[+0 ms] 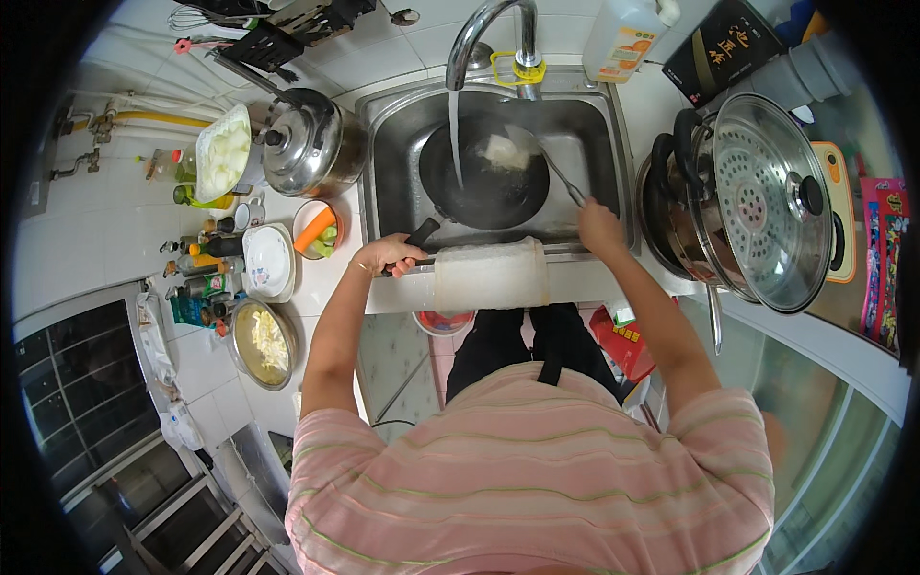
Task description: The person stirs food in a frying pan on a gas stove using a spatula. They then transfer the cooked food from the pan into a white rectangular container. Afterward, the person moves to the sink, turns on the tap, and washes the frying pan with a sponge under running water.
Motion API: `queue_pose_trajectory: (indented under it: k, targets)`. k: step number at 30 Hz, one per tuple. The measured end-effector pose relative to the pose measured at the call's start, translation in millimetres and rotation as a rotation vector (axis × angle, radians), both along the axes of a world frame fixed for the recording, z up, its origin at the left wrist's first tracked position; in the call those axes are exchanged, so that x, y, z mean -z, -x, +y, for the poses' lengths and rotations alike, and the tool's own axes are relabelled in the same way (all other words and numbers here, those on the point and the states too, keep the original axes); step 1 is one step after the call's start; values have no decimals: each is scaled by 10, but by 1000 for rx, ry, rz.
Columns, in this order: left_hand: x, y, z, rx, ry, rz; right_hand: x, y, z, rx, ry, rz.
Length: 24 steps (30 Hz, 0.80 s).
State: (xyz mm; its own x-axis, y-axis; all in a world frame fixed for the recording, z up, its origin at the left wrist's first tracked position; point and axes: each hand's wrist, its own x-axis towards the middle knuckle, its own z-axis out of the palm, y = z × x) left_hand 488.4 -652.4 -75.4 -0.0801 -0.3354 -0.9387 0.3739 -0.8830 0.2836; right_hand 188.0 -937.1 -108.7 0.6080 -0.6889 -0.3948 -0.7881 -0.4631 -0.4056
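Note:
Inside the stainless steel sink (589,208), a dark frying pan (489,205) lies under a stream of water from the chrome faucet (485,29). My left hand (394,255) grips the pan's black handle at the sink's front left. Held in my right hand (602,226) is the metal handle of a spatula (564,176), whose blade reaches into the pan. A pale cloth or sponge (506,153) sits by the blade; which of the two cannot be told. A whitish cloth (491,274) hangs over the sink's front edge between my hands.
Left of the sink stand a lidded steel pot (305,144), a bowl with a carrot (315,230), stacked white plates (269,262) and a metal bowl of chopped food (264,345). Steel cookware with a glass lid (773,201) stands at right. A plastic bottle (624,43) is behind the sink.

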Motion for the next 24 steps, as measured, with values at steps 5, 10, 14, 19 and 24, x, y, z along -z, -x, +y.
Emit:
queue_pose_trajectory:
  k: [5, 10, 14, 19, 24]
  targets:
    - [18, -72, -33, 44, 34, -48, -73, 758, 59, -319, -74, -58]
    - [36, -120, -30, 116, 15, -72, -483, 130, 407, 254, -1220, -138]
    - [70, -130, -74, 212, -16, -196, -59, -648, 493, 427, -1031, -326]
    - [124, -203, -88, 528, -45, -532, 925, -169, 48, -82, -93, -231]
    - [214, 42, 3, 1151, -149, -1274, -16, 280, 15, 505, -1030, -203]
